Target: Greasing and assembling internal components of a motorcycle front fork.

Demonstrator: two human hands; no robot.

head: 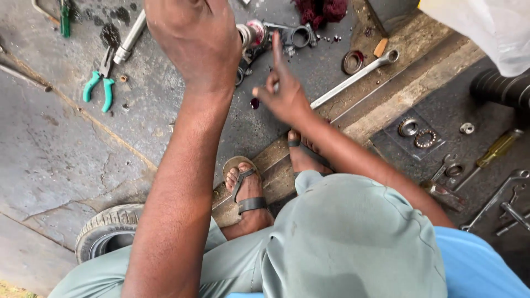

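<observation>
Green-handled pliers [99, 88] and long spanner [353, 78] flanking hands: left [194, 38] fisted, hold unclear; right [284, 94] loosely open, empty.

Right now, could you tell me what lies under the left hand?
Under the left hand, a metal assembly with red grease lies on the ground. The hand covers its left end, so its grip cannot be seen.

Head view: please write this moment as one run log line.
left hand: fist raised above oily metal part | right hand: forefinger up, near long silver spanner | green-handled pliers: on concrete floor
</observation>
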